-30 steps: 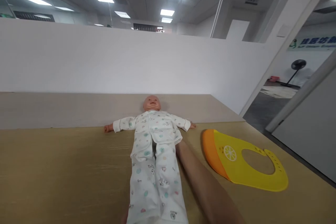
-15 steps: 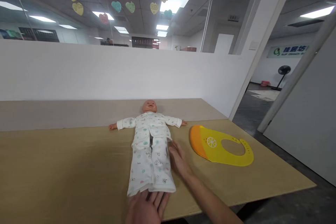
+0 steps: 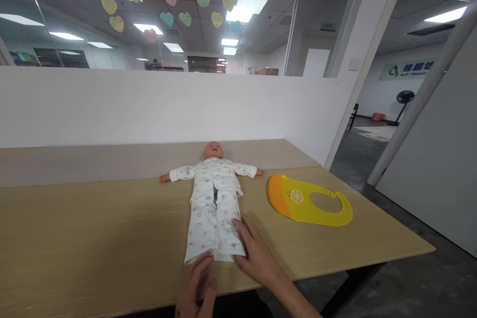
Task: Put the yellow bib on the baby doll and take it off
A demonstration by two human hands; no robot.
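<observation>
A baby doll (image 3: 213,150) lies on its back with its arms spread, dressed in a white patterned top (image 3: 212,173) and white patterned trousers (image 3: 203,226). My right hand (image 3: 257,253) rests by the trouser leg on the right, fingers apart, fingertips touching the cloth near the lower part. At the hem of the other leg is my left hand (image 3: 197,285), slightly blurred, fingers curved with the thumb apart and nothing seen in it. The doll's feet are hidden inside the trouser legs.
On the wooden table (image 3: 112,238), right of the doll, lies a yellow and orange bib (image 3: 305,208). A white half wall (image 3: 167,107) with glass above stands behind the table. The table's right edge faces a doorway, with a fan (image 3: 404,98) beyond.
My left hand has drawn back toward me from under the trouser hems. My right hand has slid down from the doll's hip side to the lower trouser leg. The view has shifted slightly.
</observation>
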